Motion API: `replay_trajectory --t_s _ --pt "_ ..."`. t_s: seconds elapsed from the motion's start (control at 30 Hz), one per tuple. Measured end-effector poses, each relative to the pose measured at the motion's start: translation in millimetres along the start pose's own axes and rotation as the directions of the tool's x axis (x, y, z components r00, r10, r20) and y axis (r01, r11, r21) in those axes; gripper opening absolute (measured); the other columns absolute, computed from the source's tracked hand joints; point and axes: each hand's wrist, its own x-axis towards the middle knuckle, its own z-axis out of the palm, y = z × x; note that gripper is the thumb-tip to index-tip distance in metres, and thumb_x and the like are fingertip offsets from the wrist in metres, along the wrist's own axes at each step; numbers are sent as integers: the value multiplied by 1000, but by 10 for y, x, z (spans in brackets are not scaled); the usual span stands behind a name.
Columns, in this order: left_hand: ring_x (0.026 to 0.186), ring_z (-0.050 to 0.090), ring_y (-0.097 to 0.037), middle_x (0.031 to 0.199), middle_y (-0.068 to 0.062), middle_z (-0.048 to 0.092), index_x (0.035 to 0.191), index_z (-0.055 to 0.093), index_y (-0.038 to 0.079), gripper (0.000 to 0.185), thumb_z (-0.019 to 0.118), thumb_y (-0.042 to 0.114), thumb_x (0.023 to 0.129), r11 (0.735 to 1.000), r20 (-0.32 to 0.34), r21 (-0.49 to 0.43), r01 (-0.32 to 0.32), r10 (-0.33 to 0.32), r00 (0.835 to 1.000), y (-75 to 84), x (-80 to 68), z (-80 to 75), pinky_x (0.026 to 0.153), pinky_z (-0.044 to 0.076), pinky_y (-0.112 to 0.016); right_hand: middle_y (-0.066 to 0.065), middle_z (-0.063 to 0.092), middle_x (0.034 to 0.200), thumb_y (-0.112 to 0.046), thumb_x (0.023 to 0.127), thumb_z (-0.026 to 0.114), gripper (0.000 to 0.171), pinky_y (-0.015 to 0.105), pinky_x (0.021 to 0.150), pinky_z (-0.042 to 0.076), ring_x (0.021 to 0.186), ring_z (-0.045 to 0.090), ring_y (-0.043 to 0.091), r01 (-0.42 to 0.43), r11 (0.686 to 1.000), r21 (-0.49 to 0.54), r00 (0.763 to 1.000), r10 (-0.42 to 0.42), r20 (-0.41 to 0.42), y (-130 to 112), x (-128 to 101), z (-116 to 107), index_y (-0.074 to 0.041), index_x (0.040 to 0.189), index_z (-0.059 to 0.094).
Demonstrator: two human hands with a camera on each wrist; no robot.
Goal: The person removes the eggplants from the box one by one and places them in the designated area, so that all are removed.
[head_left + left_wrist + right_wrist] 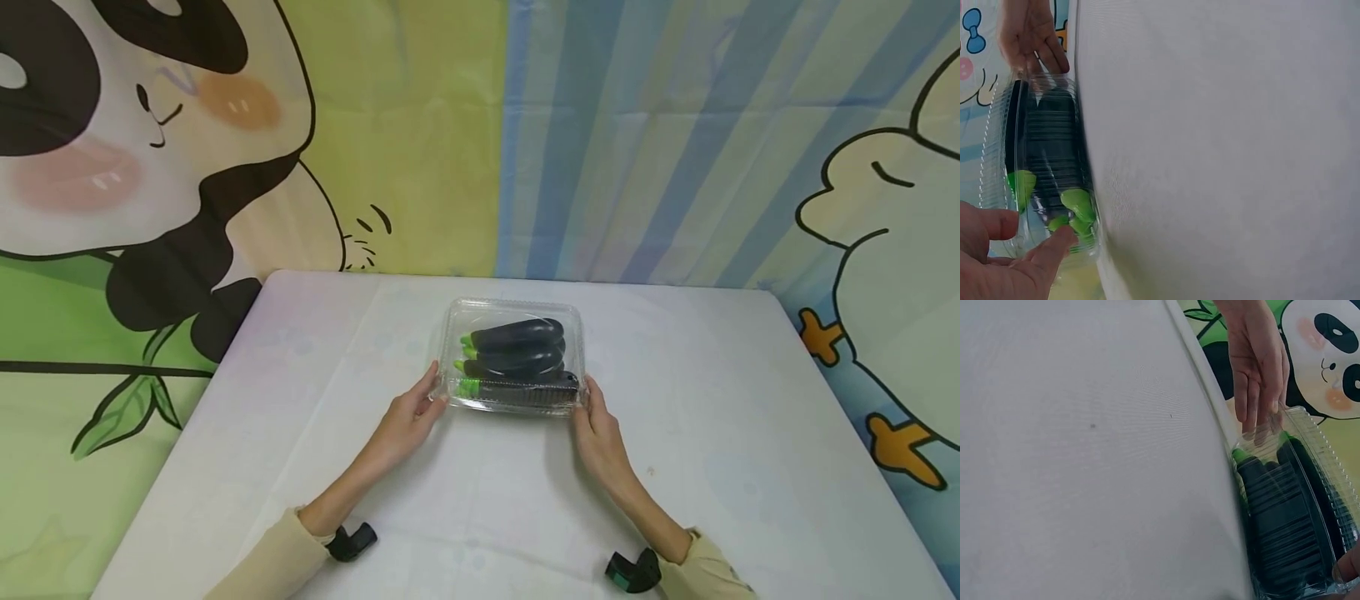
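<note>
Two hands framed a clear box [513, 358] of eggplants [517, 346]: the left hand [408, 417] touched its left end with straight fingers, the right hand [598, 433] its right end, thumb on the corner.

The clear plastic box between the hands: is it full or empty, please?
Full: the clear plastic box holds several dark eggplants with green stems, stacked inside.
</note>
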Motion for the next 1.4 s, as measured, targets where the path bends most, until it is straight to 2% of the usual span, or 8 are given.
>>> replay_trajectory --t_s 0.3,0.7,0.8,0.9,0.97,1.03,1.13,1.4 --pt "111 67 -30 141 -19 53 154 24 11 59 47 28 102 1000 -26 28 -3 4 1000 9 15 13 81 57 -34 27 34 151 -15 104 33 52 55 118 28 142 33 41 25 1000 -6 1000 -25 -2 13 13 -7 -3 153 20" --pt "123 59 -30 148 -14 47 154 26 14 62 53 31 100 999 -25 -34 26 -26 999 -30 37 -22 100 52 -41 33 48 139 -19 104 37 54 59 106 41 129 49 43 8 1000 -22 1000 -8 -24 9 4 -13 -1 152 21" --pt "123 59 -30 147 -14 48 154 26 13 63 54 31 100 999 -22 -46 29 -30 999 -36 43 -24 100 51 -42 28 64 102 -18 104 37 53 50 96 48 103 62 35 -3 999 -35 1000 2 -20 -2 7 -23 -2 152 22" --pt "125 58 -31 147 -16 47 154 26 12 63 53 33 100 998 -17 -56 31 -32 999 -38 42 -24 101 50 -43 7 44 71 -18 104 38 53 38 77 46 72 50 22 -11 999 -35 1000 10 -13 -4 13 -32 -2 152 22" --pt "125 57 -33 147 -18 46 154 26 12 64 53 34 100 998 -14 -54 27 -28 1000 -34 38 -27 102 50 -44 12 53 76 -19 104 38 54 38 77 47 73 51 22 -7 1000 -26 1000 7 -11 -1 16 -35 -2 152 21" --pt "125 57 -34 146 -19 47 153 27 11 63 52 35 100 998 -15 -49 29 -30 999 -32 34 -31 101 51 -45 27 65 103 -20 104 38 54 45 87 52 88 63 34 -3 1000 -1 1000 3 -1 4 14 -36 -1 152 20" --pt "121 61 -32 139 -20 55 151 33 9 59 49 36 102 999 -29 -36 37 -38 999 -37 37 -34 99 53 -43 30 44 143 -22 105 38 55 56 110 39 130 48 44 -5 1000 31 1000 4 11 14 11 -32 0 152 20" --pt "124 59 -26 146 -11 50 150 32 4 55 47 29 103 995 2 -87 42 -42 999 -57 48 -32 100 52 -34 21 42 148 -24 106 37 55 51 117 30 138 40 34 8 998 63 1000 -9 17 41 20 -25 0 152 21"
